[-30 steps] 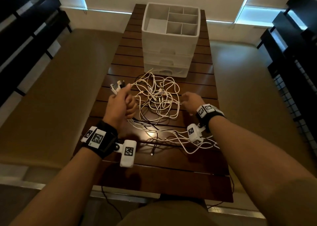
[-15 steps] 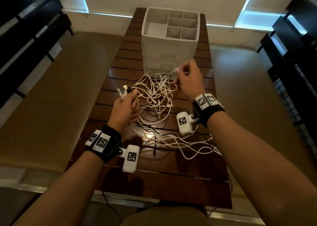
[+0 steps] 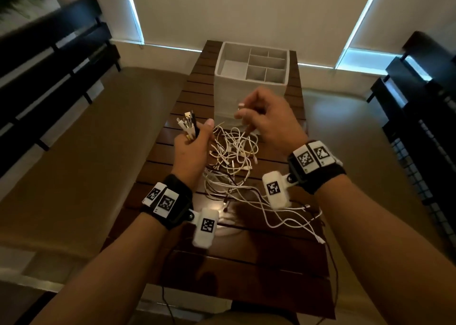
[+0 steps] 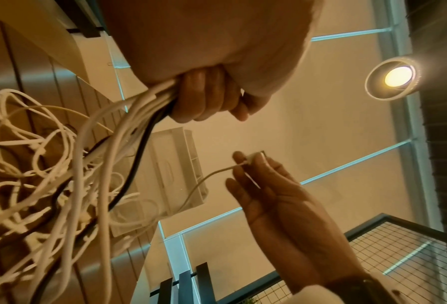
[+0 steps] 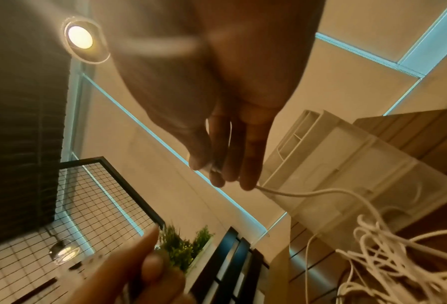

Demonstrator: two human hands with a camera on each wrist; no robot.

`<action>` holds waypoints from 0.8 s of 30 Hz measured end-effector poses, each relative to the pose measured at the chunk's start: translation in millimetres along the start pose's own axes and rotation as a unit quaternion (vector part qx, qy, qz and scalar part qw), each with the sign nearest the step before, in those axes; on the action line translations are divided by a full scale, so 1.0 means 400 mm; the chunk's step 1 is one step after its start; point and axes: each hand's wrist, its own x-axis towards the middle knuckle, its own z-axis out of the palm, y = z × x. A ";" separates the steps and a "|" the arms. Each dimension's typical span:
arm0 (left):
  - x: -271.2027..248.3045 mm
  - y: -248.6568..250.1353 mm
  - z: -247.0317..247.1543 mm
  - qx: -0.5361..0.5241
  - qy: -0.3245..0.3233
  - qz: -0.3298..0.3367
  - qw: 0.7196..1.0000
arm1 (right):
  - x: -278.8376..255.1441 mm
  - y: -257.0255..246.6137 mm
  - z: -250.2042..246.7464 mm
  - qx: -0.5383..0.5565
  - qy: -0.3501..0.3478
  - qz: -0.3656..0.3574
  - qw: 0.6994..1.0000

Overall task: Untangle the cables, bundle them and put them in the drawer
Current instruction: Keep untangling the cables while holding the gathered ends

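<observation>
Since half a second ago both hands have risen: the right hand point(image 3: 267, 121) pinches one white cable end point(image 4: 252, 159) in its fingertips, its thin round cord trailing down to the cable tangle point(image 3: 234, 161) on the slatted wooden table point(image 3: 246, 275). Fisted, the left hand point(image 3: 193, 146) grips a bunch of plug ends point(image 3: 188, 123) pointing up and away. Behind stands the white plastic drawer unit point(image 3: 249, 87), drawers closed.

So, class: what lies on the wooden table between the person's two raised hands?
In the head view, a tangled heap of white cables lies on the slatted wooden table between the left hand and right hand.
</observation>
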 end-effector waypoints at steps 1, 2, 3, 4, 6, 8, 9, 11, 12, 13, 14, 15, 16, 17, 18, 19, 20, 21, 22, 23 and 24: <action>-0.003 0.009 0.009 -0.001 -0.001 0.019 1.000 | -0.010 -0.002 0.008 0.004 -0.014 0.002 1.000; -0.006 0.016 0.017 -0.001 -0.003 0.038 0.999 | -0.019 -0.007 0.016 0.015 -0.025 -0.002 1.000; -0.010 0.023 0.025 0.000 -0.009 0.053 0.999 | -0.028 -0.013 0.026 0.027 -0.034 -0.007 0.999; -0.016 0.029 0.032 0.002 -0.020 0.064 0.998 | -0.035 -0.020 0.035 0.038 -0.039 -0.011 0.998; -0.026 0.036 0.032 0.002 -0.046 0.074 0.996 | -0.045 -0.034 0.049 0.065 -0.035 -0.006 0.997; -0.032 0.033 0.021 0.007 -0.072 0.077 0.994 | -0.050 -0.046 0.055 0.091 -0.022 0.005 0.996; -0.035 0.032 0.016 0.016 -0.084 0.082 0.993 | -0.052 -0.051 0.056 0.092 -0.019 0.006 0.996; -0.041 0.028 0.010 0.050 -0.112 0.099 0.987 | -0.056 -0.060 0.054 0.077 -0.019 -0.001 0.997; -0.039 0.021 0.005 0.062 -0.128 0.104 0.984 | -0.056 -0.063 0.052 0.078 -0.022 -0.005 0.997; -0.037 0.021 0.002 0.074 -0.143 0.105 0.981 | -0.057 -0.065 0.051 0.087 -0.027 -0.005 0.996; -0.033 0.019 0.001 0.092 -0.151 0.108 0.978 | -0.057 -0.067 0.051 0.096 -0.035 -0.005 0.995; -0.029 0.020 0.000 0.113 -0.154 0.116 0.975 | -0.059 -0.067 0.053 0.106 -0.043 -0.005 0.993; -0.024 0.019 0.002 0.129 -0.160 0.128 0.970 | -0.061 -0.068 0.058 0.112 -0.047 -0.007 0.993; -0.019 0.019 0.004 0.139 -0.162 0.138 0.967 | -0.062 -0.066 0.065 0.111 -0.042 -0.009 0.993; -0.016 0.018 0.008 0.145 -0.164 0.146 0.965 | -0.063 -0.064 0.074 0.105 -0.028 -0.011 0.994; -0.013 0.015 0.012 0.149 -0.159 0.146 0.965 | -0.060 -0.060 0.084 0.100 -0.009 -0.011 0.995; -0.008 0.007 0.015 0.152 -0.146 0.136 0.968 | -0.057 -0.058 0.093 0.101 0.012 -0.009 0.995; -0.008 0.003 0.019 0.155 -0.129 0.124 0.972 | -0.053 -0.055 0.101 0.104 0.031 -0.006 0.994; -0.006 -0.001 0.023 0.153 -0.115 0.115 0.975 | -0.049 -0.053 0.108 0.109 0.044 -0.001 0.993; -0.006 -0.001 0.027 0.144 -0.111 0.107 0.978 | -0.046 -0.049 0.113 0.113 0.052 0.004 0.992; -0.006 0.000 0.030 0.135 -0.113 0.102 0.979 | -0.044 -0.045 0.115 0.114 0.053 0.003 0.992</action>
